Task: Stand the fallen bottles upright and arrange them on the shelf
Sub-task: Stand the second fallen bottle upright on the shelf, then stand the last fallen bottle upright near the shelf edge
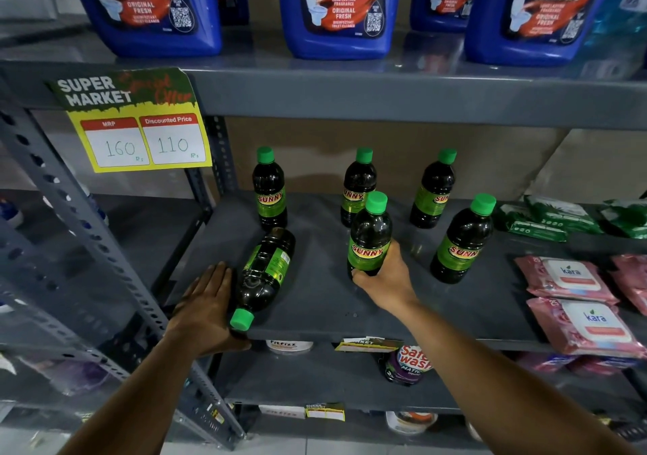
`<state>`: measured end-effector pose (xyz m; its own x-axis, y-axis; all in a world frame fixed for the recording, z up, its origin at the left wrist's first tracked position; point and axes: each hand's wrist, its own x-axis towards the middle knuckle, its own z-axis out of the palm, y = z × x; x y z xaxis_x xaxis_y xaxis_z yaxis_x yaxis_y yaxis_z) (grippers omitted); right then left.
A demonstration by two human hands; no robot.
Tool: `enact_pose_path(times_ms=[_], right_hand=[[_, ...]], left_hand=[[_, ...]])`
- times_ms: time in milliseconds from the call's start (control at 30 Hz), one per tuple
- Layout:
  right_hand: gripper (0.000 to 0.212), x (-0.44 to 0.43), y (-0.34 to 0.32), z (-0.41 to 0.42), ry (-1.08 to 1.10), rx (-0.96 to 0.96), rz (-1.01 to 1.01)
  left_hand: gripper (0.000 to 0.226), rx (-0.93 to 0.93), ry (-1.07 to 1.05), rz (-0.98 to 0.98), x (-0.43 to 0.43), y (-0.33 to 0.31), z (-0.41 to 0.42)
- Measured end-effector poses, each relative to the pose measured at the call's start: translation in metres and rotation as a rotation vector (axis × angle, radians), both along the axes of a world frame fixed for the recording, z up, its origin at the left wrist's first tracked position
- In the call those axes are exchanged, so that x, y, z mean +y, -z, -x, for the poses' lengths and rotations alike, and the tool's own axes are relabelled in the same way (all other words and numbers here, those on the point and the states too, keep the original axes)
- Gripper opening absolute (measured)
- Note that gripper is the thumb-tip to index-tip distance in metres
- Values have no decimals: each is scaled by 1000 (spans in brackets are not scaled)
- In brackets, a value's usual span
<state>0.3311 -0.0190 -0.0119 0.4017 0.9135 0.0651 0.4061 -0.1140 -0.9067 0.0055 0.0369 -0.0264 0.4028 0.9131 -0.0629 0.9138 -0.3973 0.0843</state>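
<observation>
4 blue jugs point(336, 13), tops cut off

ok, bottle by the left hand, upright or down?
Down. The bottle lies on its side, green cap toward the shelf edge, left hand on it.

bare shelf point(315, 300) front between fallen bottle point(264, 274) and upright bottles point(462, 241), wipe packs point(574, 300) crowding right

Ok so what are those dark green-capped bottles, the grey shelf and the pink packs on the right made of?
The dark green-capped bottles look like clear glossy plastic: highlights glint on them and dark liquid shows through. The grey shelf looks like matt painted metal, judging by its perforated upright. The pink wipe packs appear to be soft plastic film, wrinkled and shiny.
</observation>
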Motion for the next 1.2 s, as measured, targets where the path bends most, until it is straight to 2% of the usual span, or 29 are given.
enact_pose_path(times_ms=[100,233,267,333,400,467,533,633,733,800,933,1033,1200], right_hand=[[88,-4,1,0,-69,61,-101],[114,-8,3,0,-58,265,-313],[115,-7,1,-1,-40,296,-335],[104,-6,-3,-2,20,276,-383],[90,-9,-1,-1,159,108,-486],[86,-16,3,8,276,-126,-579],[79,-28,7,30,243,-284,-640],[63,-34,13,62,-143,-435,-627],[59,-12,12,88,-511,-686,-519],[66,10,6,103,-621,-841,-442],[93,44,-21,122,-792,-1191,-232],[88,55,-29,130,-907,-1286,-137],[80,58,-28,128,-879,-1250,-227]], left_hand=[[148,11,-2,-4,-1,-1,-1],[147,17,-9,-15,-2,-2,-2],[147,14,-9,-12,-2,-2,-1],[148,14,-12,-9,-1,-2,-1],[148,12,-22,-6,-1,-2,-3],[148,9,-30,-5,-2,-3,-4],[149,-1,-39,4,-3,-3,-4],[149,-1,-40,24,-2,-3,-3],[150,18,-39,38,-2,-4,-5],[149,5,-43,53,-3,-6,-6],[147,-20,-42,21,-4,-7,-6],[147,-3,-49,22,-5,-7,-7],[145,-27,-49,8,-4,-5,-6]])
